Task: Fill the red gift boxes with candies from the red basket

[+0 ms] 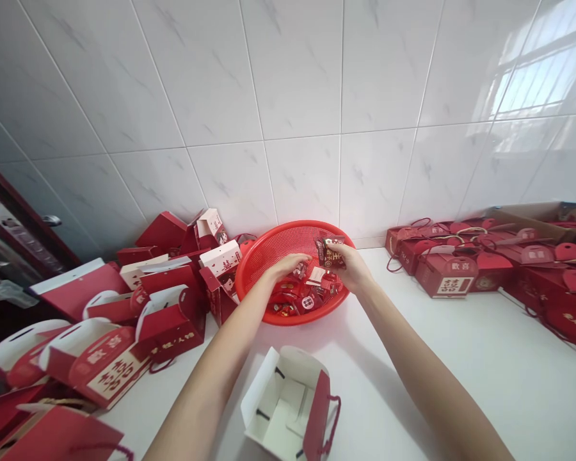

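A red plastic colander (256,256) stands against the wall, with several red wrapped sweets (308,302) in its bottom. My right hand (355,269) is at its right rim, closed on a dark brown-red sweet packet (331,251) with pale lettering. Inside the colander on the left, my left hand (288,266) has its fingers curled over the sweets; a small packet shows just below them, and whether it is gripped is hidden. Close to me, between my forearms, an open gift box (288,403) shows its bare white inside and a red cord handle.
To the left, several open red gift boxes (173,320) crowd the white table (388,384). Closed red boxes (446,275) with cord handles line the right side, beside a brown cardboard carton (532,214). A tiled wall (302,173) rises directly behind the colander.
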A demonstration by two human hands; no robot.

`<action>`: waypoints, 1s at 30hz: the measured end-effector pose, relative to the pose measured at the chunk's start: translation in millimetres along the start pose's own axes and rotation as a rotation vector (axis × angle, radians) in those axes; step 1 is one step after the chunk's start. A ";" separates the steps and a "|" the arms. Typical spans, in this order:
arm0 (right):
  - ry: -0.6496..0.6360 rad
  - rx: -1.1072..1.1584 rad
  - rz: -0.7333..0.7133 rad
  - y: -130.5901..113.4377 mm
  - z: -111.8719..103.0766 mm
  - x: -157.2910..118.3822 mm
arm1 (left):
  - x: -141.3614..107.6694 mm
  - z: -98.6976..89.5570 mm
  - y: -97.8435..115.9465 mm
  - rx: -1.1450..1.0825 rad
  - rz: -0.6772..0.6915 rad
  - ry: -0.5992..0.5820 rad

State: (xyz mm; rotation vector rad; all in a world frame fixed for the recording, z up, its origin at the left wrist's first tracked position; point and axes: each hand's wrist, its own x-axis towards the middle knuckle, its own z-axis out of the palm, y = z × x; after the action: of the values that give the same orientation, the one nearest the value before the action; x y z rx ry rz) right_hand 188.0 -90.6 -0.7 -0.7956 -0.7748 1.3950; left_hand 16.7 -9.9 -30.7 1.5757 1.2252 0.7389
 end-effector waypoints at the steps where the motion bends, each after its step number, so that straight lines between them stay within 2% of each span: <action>1: 0.002 -0.014 0.000 0.5 -0.2 0.0 | 0.7 1.3 -0.2 0.009 0.018 0.010; 12: 0.042 -0.138 0.076 5.2 0.2 -2.0 | -11.3 22.4 2.9 0.195 0.230 -0.041; 18: 0.077 -0.144 0.061 10.0 -4.5 2.5 | -28.4 27.8 4.2 0.483 0.197 -0.168; 24: 0.087 -0.141 0.072 10.3 -7.0 3.4 | -32.0 30.2 4.0 0.817 0.170 -0.065; 30: 0.085 -0.095 0.052 12.2 -7.1 5.5 | -38.6 45.4 7.0 0.965 0.339 -0.033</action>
State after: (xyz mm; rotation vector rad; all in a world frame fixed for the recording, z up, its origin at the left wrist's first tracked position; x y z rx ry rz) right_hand 187.8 -85.1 -14.8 -0.9483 -0.7634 1.3699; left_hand 47.3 -61.2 -36.2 2.6122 1.3928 0.3013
